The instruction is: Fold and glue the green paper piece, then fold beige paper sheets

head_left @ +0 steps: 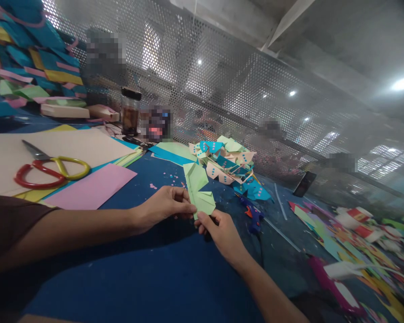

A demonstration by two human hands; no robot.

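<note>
A folded piece of light green paper (198, 184) is held up over the blue table (148, 278), its creased flaps spread upward. My left hand (166, 204) pinches its lower left edge between thumb and fingers. At the lower right corner, my right hand (218, 229) grips the same paper, thumb on the near side. The fingertips of both hands are close together, and some are hidden behind the paper. Beyond it lies a heap of folded paper shapes (225, 157) in green, blue and cream, several with small coloured squares.
Scissors (60, 172) with red and yellow handles rest on cream paper sheets (3, 150) at left, beside a pink sheet (94, 186). A blue glue gun (254, 215) lies right of my hands. Farther out are a jar (130, 112), a phone (305, 184) and a magenta power strip (335, 285).
</note>
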